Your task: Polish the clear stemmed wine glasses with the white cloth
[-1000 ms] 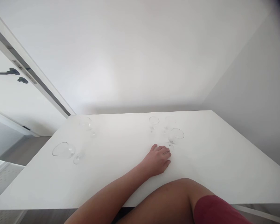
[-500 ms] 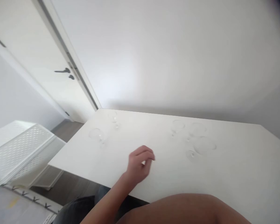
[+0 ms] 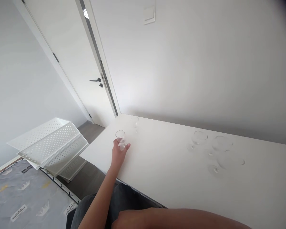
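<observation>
The left hand (image 3: 119, 153) reaches over the left part of the white table (image 3: 157, 168), its fingers and thumb spread to either side of the foot of a clear stemmed glass (image 3: 123, 140). Whether they grip that foot firmly or merely rest around it I cannot tell. The glass stands upright near the table's left edge, its rim turned toward the wall (image 3: 193, 63). The right forearm (image 3: 181, 219) lies across the bottom of the view, and at its end only part of the right hand (image 3: 120, 220) shows (the edge of the picture cuts it off), so its state cannot be told.

Just beyond the left hand, nearer the back corner, stands a second glass (image 3: 134, 123). Well apart to the right are three more in a loose group: a back glass (image 3: 199, 137), a middle glass (image 3: 221, 142) and a front glass (image 3: 230, 160), whose outlines are faint against the white top.

Below the left arm are dark trousers (image 3: 126, 198). Left of the table sits a white rack (image 3: 59, 140) with rows of holes, beside a grey mattress (image 3: 35, 194) printed with crowns. Behind them is a white door (image 3: 69, 41) with a dark handle (image 3: 95, 80); a light switch (image 3: 149, 12) is on the wall.
</observation>
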A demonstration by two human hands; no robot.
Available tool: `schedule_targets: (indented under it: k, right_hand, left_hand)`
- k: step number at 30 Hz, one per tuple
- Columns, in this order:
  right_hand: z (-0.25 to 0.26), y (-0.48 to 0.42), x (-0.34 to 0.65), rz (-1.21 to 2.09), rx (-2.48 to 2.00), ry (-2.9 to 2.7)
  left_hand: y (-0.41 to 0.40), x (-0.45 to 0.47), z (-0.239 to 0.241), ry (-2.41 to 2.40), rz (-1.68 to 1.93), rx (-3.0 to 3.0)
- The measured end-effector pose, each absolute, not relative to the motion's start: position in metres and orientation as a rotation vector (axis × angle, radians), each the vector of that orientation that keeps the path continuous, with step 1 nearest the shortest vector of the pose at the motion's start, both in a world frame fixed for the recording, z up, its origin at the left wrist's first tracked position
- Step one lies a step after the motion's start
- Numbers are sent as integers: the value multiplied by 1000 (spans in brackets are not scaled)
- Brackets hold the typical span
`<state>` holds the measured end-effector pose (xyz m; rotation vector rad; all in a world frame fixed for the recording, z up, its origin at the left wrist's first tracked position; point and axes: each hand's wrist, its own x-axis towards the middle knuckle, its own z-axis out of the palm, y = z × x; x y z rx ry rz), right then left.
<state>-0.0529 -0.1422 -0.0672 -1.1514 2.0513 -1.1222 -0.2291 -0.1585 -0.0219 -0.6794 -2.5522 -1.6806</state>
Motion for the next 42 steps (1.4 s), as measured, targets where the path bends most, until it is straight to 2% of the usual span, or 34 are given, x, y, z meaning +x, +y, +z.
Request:
schedule_targets:
  k: [4, 10, 12, 16, 17, 18, 21, 25, 28, 31, 36, 39, 42]
  right_hand:
    - [-58, -130, -55, -1228, -854, 2008]
    - [-4, -83, -51, -1606, -493, 1857]
    - [15, -56, -50, -1920, -223, 1955]
    - [38, 14, -50, -2843, 475, 2058]
    - [39, 30, -49, -2986, 759, 2128]
    - [36, 43, -47, -2992, 1038, 2245]
    - [16, 63, -42, -2715, 1464, 2476]
    - [-11, 62, -45, -2403, 1434, 2746]
    - [-17, 66, -52, -1938, 1410, 3160]
    - [-16, 77, -55, -1632, 1418, 3323]
    - [-15, 89, -53, -937, 1348, 3634]
    - [-17, 87, -53, -897, 1265, 3666]
    - [-18, 82, -54, -1243, 1038, 3598]
  left_hand:
    - [-146, -232, -18, -2532, -1799, -710]
    - [-147, -224, -21, -2521, -1655, -933]
    - [-147, -222, -22, -2515, -1608, -948]
    - [-147, -222, -24, -2508, -1551, -951]
    - [-147, -223, -26, -2523, -1510, -934]
    - [-146, -224, -28, -2541, -1449, -918]
    - [-142, -226, -32, -2554, -1226, -983]
    - [-129, -232, -32, -2469, -1055, -1226]
    - [-111, -240, -29, -2403, -932, -1426]
    - [-87, -249, -28, -2287, -802, -1596]
    - [-61, -259, -35, -2132, -631, -1712]
    - [-60, -261, -40, -2042, -595, -1759]
    - [-64, -261, -42, -2011, -648, -1783]
